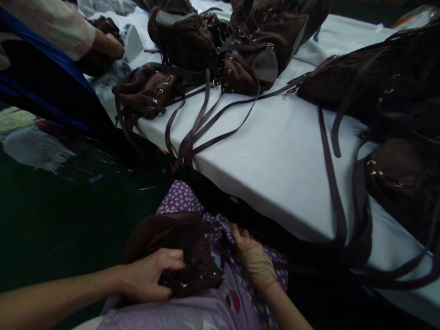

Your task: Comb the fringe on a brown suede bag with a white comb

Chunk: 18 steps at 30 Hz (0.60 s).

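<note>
Here, in the head view, the person sits just off the near edge of the bench, with a dark brown suede fringed bag bunched on the lap of a lilac heart-print smock. The left hand is clenched on the bag's fringed body, fingers curled over the suede. The right hand, wrapped across the wrist and palm in a beige bandage, lies open at the bag's side, fingers spread, grasping nothing that can be made out.

Across the white-covered bench, more brown suede bags with gold-toned rings crowd the far edge, and long flat brown straps trail over the near edge. A further dark pile of bags fills the right end. Their insides are hidden, so nothing can be said of what they hold. At the far left corner, a co-worker's hand rests on another dark brown bag — a separate pair of hands, well apart from the person's own.
</note>
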Available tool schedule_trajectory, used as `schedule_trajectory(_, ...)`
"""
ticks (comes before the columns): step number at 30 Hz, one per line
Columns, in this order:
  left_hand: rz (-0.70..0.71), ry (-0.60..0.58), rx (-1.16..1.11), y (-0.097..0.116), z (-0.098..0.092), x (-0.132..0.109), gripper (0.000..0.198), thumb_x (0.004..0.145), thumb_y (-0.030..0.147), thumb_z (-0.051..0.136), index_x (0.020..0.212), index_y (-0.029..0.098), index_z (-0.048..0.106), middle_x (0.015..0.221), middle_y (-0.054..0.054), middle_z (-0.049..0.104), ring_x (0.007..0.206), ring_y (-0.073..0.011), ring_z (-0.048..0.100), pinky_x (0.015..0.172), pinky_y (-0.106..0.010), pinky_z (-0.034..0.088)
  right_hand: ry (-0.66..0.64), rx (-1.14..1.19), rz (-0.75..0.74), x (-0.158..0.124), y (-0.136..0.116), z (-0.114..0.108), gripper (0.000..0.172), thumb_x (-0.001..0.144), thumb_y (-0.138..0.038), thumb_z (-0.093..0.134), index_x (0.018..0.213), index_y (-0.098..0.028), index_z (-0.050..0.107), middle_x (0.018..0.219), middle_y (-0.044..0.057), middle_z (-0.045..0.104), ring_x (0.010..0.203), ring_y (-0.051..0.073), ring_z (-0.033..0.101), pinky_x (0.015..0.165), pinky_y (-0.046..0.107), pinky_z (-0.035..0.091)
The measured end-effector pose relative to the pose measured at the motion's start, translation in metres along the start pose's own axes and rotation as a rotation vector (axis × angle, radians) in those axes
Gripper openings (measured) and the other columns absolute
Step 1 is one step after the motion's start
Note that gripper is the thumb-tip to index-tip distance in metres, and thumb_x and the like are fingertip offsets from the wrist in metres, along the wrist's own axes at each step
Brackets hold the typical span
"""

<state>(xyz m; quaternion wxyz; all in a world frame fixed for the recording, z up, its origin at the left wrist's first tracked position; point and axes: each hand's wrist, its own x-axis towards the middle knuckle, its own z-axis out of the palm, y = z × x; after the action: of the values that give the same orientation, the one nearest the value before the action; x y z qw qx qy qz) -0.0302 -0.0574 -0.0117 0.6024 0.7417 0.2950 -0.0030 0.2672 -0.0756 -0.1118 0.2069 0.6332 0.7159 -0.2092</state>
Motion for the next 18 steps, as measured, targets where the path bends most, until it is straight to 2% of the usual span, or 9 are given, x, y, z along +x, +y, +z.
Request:
schedule_trajectory(2, -0.067, 0.147, -0.225, -0.008, -0.005, 0.008, 0.016, 0.079, 0.026, 0.059, 0.093, 0.018, 0.063, 0.110, -0.005, 0.056, 0.102, -0.0210, 0.053, 0.089, -0.033, 0.045, 0.070, -0.036, -0.001, 0.001, -0.006, -0.009, 0.061, 0.086, -0.001, 0.031, 0.143, -0.023, 0.036, 0.101, 0.015, 0.062, 0.083, 0.023, 0.065, 0.063, 0.029, 0.049)
schedule_trajectory(4, -0.161, 0.428, -0.467, -0.020, -0.006, 0.019, 0.025, 0.088, 0.037, 0.052, 0.105, 0.020, 0.061, 0.124, -0.007, 0.051, 0.117, -0.0240, 0.047, 0.099, -0.041, 0.042, 0.169, -0.068, -0.020, 0.001, -0.012, -0.019, 0.063, 0.086, -0.001, 0.030, 0.145, -0.024, 0.032, 0.096, 0.013, 0.061, 0.081, 0.020, 0.063, 0.064, 0.028, 0.048)
schedule_trajectory(6, -0.247, 0.650, -0.643, -0.033, -0.005, 0.031, 0.035, 0.087, 0.041, 0.055, 0.117, 0.023, 0.052, 0.130, -0.010, 0.046, 0.120, -0.0247, 0.047, 0.094, -0.042, 0.047, 0.322, -0.104, -0.049, 0.000, -0.016, -0.028, 0.063, 0.086, -0.001, 0.033, 0.145, -0.025, 0.032, 0.087, 0.009, 0.060, 0.073, 0.017, 0.060, 0.062, 0.026, 0.045)
schedule_trajectory(7, -0.275, 0.678, -0.690, -0.038, -0.005, 0.037, 0.045, 0.085, 0.041, 0.059, 0.124, 0.025, 0.046, 0.134, -0.011, 0.043, 0.117, -0.0247, 0.050, 0.087, -0.041, 0.053, 0.402, -0.118, -0.067, 0.000, -0.018, -0.031, 0.063, 0.086, -0.001, 0.035, 0.145, -0.025, 0.033, 0.082, 0.007, 0.059, 0.069, 0.017, 0.057, 0.060, 0.025, 0.044)
schedule_trajectory(10, -0.286, 0.590, -0.590, -0.047, -0.008, 0.055, 0.072, 0.083, 0.040, 0.061, 0.142, 0.037, 0.020, 0.149, -0.015, 0.026, 0.090, -0.0176, 0.062, 0.055, -0.027, 0.056, 0.537, -0.132, -0.129, 0.002, -0.027, -0.039, 0.063, 0.085, -0.002, 0.038, 0.144, -0.025, 0.035, 0.076, 0.005, 0.056, 0.064, 0.016, 0.054, 0.056, 0.025, 0.041)
schedule_trajectory(12, -0.251, 0.503, -0.357, -0.051, -0.016, 0.066, 0.073, 0.087, 0.040, 0.054, 0.146, 0.036, 0.012, 0.147, -0.016, 0.034, 0.065, -0.0099, 0.060, 0.044, -0.020, 0.048, 0.548, -0.145, -0.169, 0.006, -0.034, -0.043, 0.063, 0.086, -0.002, 0.038, 0.144, -0.025, 0.035, 0.077, 0.006, 0.056, 0.064, 0.018, 0.054, 0.055, 0.026, 0.041)
schedule_trajectory(15, -0.127, 0.321, 0.035, -0.060, -0.032, 0.086, 0.040, 0.094, 0.034, 0.042, 0.131, 0.021, 0.048, 0.105, -0.007, 0.066, 0.058, -0.0114, 0.058, 0.053, -0.022, 0.048, 0.541, -0.188, -0.220, 0.013, -0.044, -0.048, 0.061, 0.086, -0.003, 0.038, 0.144, -0.024, 0.035, 0.078, 0.006, 0.057, 0.064, 0.018, 0.056, 0.054, 0.027, 0.041)
schedule_trajectory(16, -0.092, 0.275, 0.126, -0.062, -0.037, 0.092, 0.031, 0.094, 0.032, 0.041, 0.115, 0.018, 0.059, 0.090, -0.005, 0.067, 0.062, -0.0138, 0.059, 0.059, -0.024, 0.050, 0.530, -0.201, -0.223, 0.014, -0.047, -0.050, 0.060, 0.086, -0.004, 0.039, 0.143, -0.024, 0.036, 0.078, 0.006, 0.058, 0.064, 0.018, 0.056, 0.055, 0.027, 0.042)
schedule_trajectory(18, -0.056, 0.252, 0.226, -0.064, -0.047, 0.103, 0.025, 0.091, 0.029, 0.045, 0.089, 0.016, 0.066, 0.078, -0.005, 0.065, 0.071, -0.0184, 0.060, 0.071, -0.030, 0.049, 0.507, -0.217, -0.206, 0.015, -0.049, -0.052, 0.060, 0.086, -0.004, 0.040, 0.142, -0.023, 0.038, 0.079, 0.006, 0.058, 0.065, 0.017, 0.057, 0.055, 0.026, 0.042)
